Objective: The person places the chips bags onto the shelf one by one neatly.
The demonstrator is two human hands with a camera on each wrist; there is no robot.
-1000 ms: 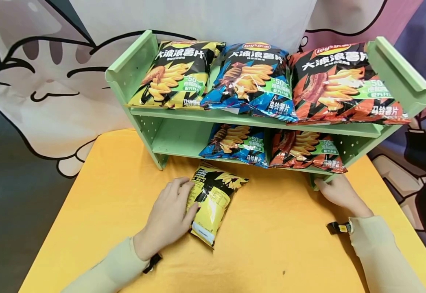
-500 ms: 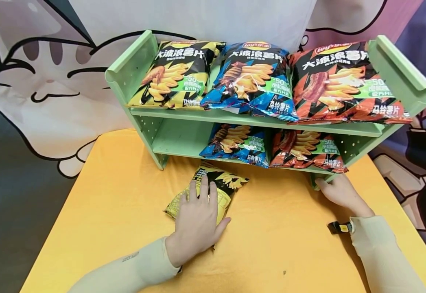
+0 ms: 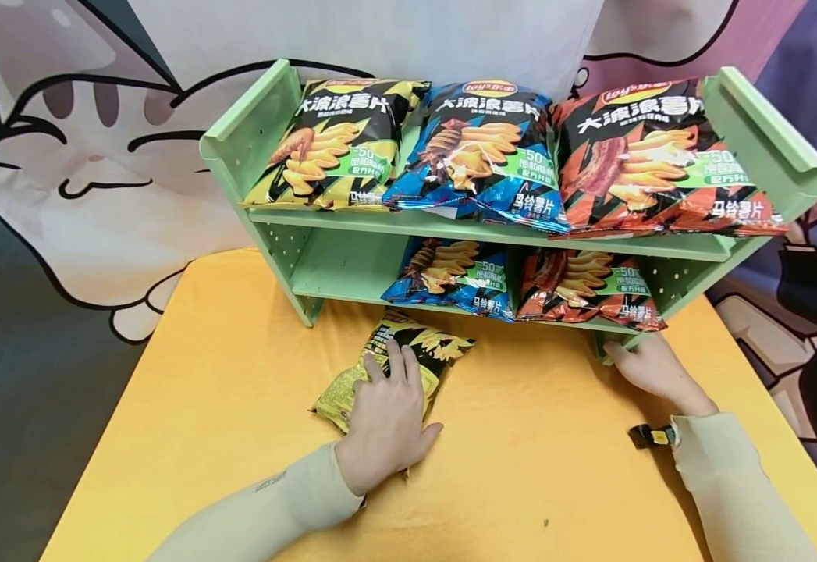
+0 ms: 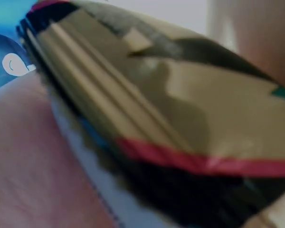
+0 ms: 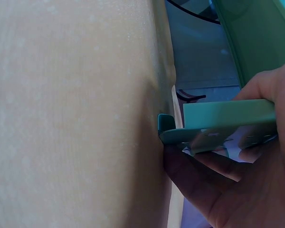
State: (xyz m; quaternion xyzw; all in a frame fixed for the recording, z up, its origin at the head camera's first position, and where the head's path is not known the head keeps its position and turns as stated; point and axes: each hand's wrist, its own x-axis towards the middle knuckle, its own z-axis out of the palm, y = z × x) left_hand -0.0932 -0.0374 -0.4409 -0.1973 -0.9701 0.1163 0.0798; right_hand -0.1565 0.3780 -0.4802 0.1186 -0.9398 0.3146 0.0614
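Observation:
A yellow-and-black bag of potato chips (image 3: 341, 394) lies on the yellow cloth in front of a green two-tier shelf rack (image 3: 352, 261). Over the bag's lower part rests my left hand (image 3: 387, 421), fingers reaching forward and thumb out to the right; the hand hides much of the bag. In the left wrist view the chip bag (image 4: 223, 109) fills most of the picture, blurred. My right hand (image 3: 657, 375) grips the rack's front right foot. The right wrist view shows the green foot (image 5: 228, 114) between the thumb and fingers of the right hand (image 5: 247, 190).
Three chip bags, yellow (image 3: 331, 148), blue (image 3: 481, 156) and red (image 3: 654, 164), stand on the top tier. Below them sit a blue bag (image 3: 450, 277) and a red bag (image 3: 584, 285). A cartoon-print cloth (image 3: 99, 211) hangs behind the table (image 3: 239, 375).
My left hand has moved right from the bag's left side onto its top. The bag's left corner now spreads out beside the hand. My right hand keeps its place on the rack's foot.

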